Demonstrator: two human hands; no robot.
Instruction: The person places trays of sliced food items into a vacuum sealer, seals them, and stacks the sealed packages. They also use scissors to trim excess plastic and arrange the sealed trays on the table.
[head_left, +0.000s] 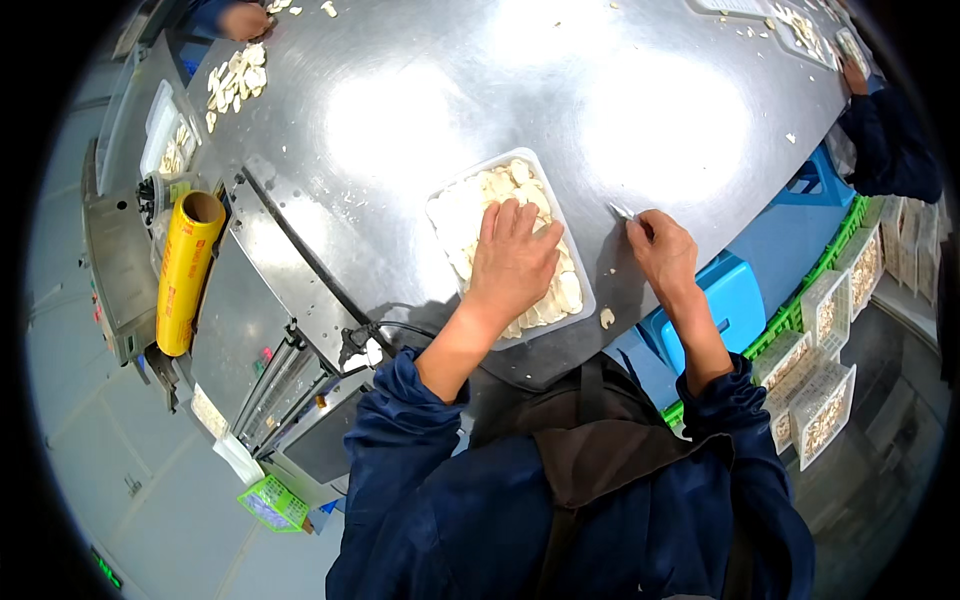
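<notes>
A translucent plastic tray (587, 296) full of overlapping cream-coloured food slices (568, 291) lies on the steel table before me. My left hand (516, 251) rests over those slices, its fingers spread and their tips touching the top layer. Just right of the tray, my right hand (664, 247) pinches a small pointed metal tool (621, 212). The tool's bright tip points up and left, close above the tabletop; the fingers hide the rest, so its exact kind is unclear. One loose slice (607, 318) sits between the tray and my right forearm.
A wrapping machine (300, 262) with a black cable (405, 325) adjoins the table (517, 97) on the left, near a yellow film roll (180, 277). Other people's hands (244, 21) (853, 76) are at the far edges. A blue stool (724, 307) and several filled boxes (825, 416) stand right.
</notes>
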